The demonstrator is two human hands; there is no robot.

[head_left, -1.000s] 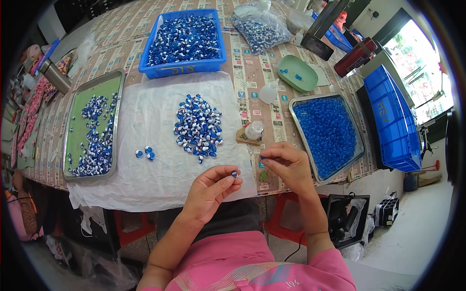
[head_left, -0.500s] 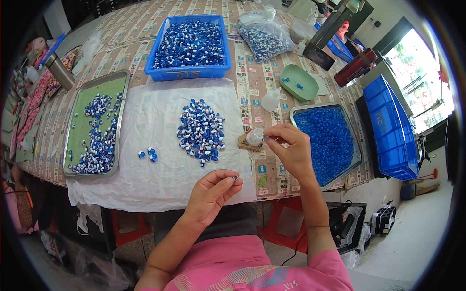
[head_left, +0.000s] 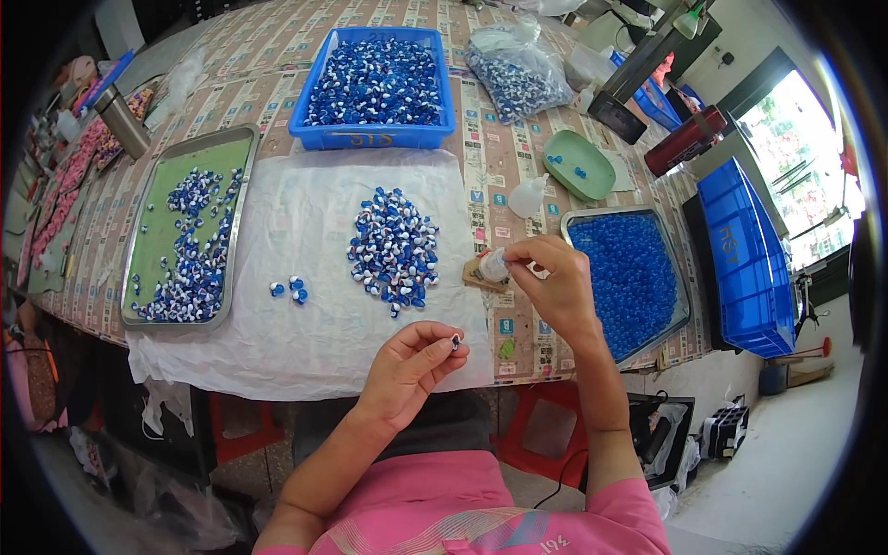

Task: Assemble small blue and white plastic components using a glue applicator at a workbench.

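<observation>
My left hand (head_left: 405, 377) is closed in a pinch around a small blue-and-white piece (head_left: 455, 342), just beyond the table's near edge. Further right, the fingertips of my right hand (head_left: 562, 285) press together against a small whitish translucent bottle (head_left: 494, 266) on a wooden block (head_left: 481, 277). What those fingertips pinch is too small to make out. A heap of blue-and-white pieces (head_left: 393, 250) lies on the white sheet (head_left: 287, 213), beyond my left hand. Left of the heap sit several loose pieces (head_left: 297, 289). Beside my right hand stands a metal tray of clear blue beads (head_left: 624, 277).
At the back is a blue bin (head_left: 370, 139) full of blue-and-white pieces, with a clear bag (head_left: 520, 74) beside it. A metal tray with green lining (head_left: 171, 245) lies left. On the right are a green dish (head_left: 580, 166), a white squeeze bottle (head_left: 528, 196) and a blue crate (head_left: 747, 259).
The view has shifted slightly, so the table things appear a little further right. My right fingertips stay at the small bottle. My left hand still pinches its piece.
</observation>
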